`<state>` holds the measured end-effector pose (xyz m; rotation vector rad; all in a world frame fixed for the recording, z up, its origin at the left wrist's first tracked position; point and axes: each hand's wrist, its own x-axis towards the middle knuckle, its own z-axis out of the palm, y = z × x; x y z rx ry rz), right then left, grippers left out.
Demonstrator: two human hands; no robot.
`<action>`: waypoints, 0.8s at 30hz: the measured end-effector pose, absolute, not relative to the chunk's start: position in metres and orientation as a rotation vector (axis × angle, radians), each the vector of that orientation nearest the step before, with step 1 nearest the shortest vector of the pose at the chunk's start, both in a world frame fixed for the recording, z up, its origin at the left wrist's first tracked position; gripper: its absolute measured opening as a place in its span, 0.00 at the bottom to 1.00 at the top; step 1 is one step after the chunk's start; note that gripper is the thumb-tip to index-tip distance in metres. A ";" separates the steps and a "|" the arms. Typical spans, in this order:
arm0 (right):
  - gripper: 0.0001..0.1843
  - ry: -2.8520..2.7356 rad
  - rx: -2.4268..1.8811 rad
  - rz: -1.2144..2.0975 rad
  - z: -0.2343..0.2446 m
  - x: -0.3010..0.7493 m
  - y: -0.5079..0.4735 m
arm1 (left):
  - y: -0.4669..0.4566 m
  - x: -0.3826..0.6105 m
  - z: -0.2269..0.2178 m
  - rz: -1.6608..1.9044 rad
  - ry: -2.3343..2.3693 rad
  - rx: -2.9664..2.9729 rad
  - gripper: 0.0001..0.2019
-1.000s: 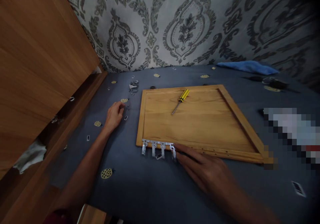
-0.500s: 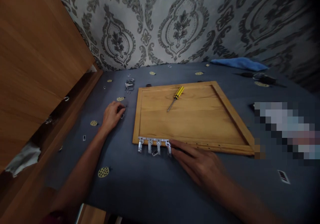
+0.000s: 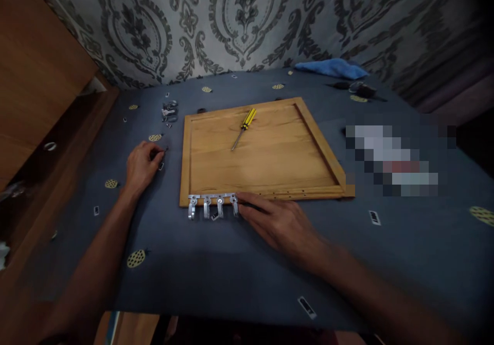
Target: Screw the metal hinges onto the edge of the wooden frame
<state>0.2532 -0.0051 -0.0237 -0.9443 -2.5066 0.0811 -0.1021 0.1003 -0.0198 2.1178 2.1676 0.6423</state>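
Observation:
A metal hook rail (image 3: 213, 197) with several hooks lies along the near edge of a wooden panel (image 3: 247, 162) with a raised frame. My right hand (image 3: 287, 221) has its fingers on the rail's right end, pressing it to the frame. On the sheet left of the panel, my left hand (image 3: 142, 166) pinches a tiny dark piece, seemingly a small screw (image 3: 166, 149), at its fingertips. A yellow and black screwdriver (image 3: 248, 120) rests on the panel, its tip toward me.
Metal hooks (image 3: 169, 111) and small screws (image 3: 169, 125) lie beyond my left hand. A wooden cabinet (image 3: 38, 77) stands on the left. A blue cloth (image 3: 334, 68) and a black object (image 3: 360, 89) are at the back right. A pixelated item (image 3: 393, 157) lies right of the panel.
The view has shifted, so everything appears farther left and higher. My right hand stays on the hook rail; my left fingertips stay at the same spot on the sheet, closed at the tiny piece.

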 end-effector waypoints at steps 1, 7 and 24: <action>0.16 -2.515 -0.957 0.092 -0.024 0.253 -0.005 | 0.100 -0.102 -0.019 0.640 2.164 2.120 0.08; 0.15 -2.538 -0.969 0.118 -0.024 0.253 -0.006 | 0.101 -0.099 -0.017 0.620 2.178 2.132 0.09; 0.14 -2.538 -0.963 0.057 -0.021 0.253 -0.005 | 0.101 -0.100 -0.017 0.579 2.159 2.154 0.07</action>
